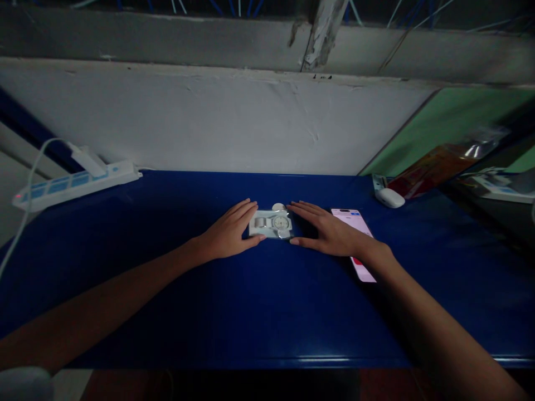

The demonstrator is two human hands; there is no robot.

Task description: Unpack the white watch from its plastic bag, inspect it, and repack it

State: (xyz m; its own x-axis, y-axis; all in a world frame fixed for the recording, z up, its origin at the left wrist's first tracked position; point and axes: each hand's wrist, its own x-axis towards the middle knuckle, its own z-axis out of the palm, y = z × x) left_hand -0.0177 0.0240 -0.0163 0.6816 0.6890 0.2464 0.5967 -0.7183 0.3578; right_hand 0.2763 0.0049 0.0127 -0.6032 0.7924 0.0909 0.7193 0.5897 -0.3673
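A wristwatch (281, 223) with a light strap lies in a clear plastic wrapper on the blue table, between my two hands. A round pale disc (278, 207) shows at the wrapper's far edge. My left hand (234, 231) rests flat at the left end of the package, fingers stretched out and thumb apart, touching its edge. From the other side, my right hand (320, 228) lies with extended fingers and thumb by the package's right end; whether it touches is hard to tell. Beneath the right wrist sits a phone (350, 219) with a lit screen, partly covered.
A white power strip (75, 186) with a plugged-in charger and cable lies at the table's left end. Toward the right back are a white earbud case (390, 197) and an orange-red plastic packet (434, 164). A white wall (217, 122) borders the blue table (251, 312) behind.
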